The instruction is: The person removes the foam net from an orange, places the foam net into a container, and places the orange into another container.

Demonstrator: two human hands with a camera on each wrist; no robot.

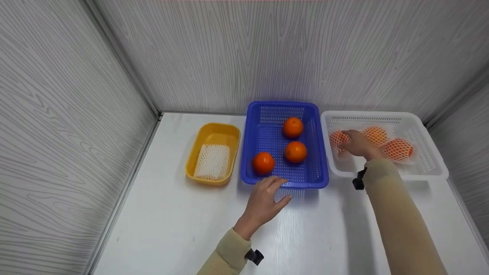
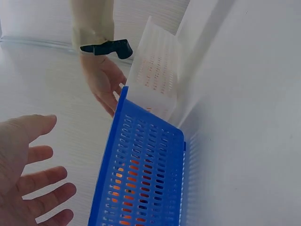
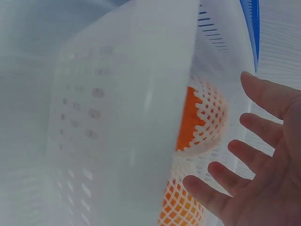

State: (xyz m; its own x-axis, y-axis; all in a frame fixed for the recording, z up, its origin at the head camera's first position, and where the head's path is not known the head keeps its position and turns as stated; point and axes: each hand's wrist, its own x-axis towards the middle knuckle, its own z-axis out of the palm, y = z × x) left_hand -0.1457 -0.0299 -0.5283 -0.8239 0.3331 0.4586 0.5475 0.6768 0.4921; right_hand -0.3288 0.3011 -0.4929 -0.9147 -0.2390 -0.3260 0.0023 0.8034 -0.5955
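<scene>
Where netting (image 3: 215, 115) ends, fruit (image 3: 191, 122) looks orange.

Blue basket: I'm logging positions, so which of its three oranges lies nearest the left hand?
The orange toward the blue basket's near left corner, just beyond the left hand; the other two oranges lie farther right and farther back.

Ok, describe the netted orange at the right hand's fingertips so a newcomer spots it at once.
Find the white basket, right of the blue basket. It holds three netted oranges. Yours is the leftmost orange, set apart by lying closest to the blue basket.
</scene>
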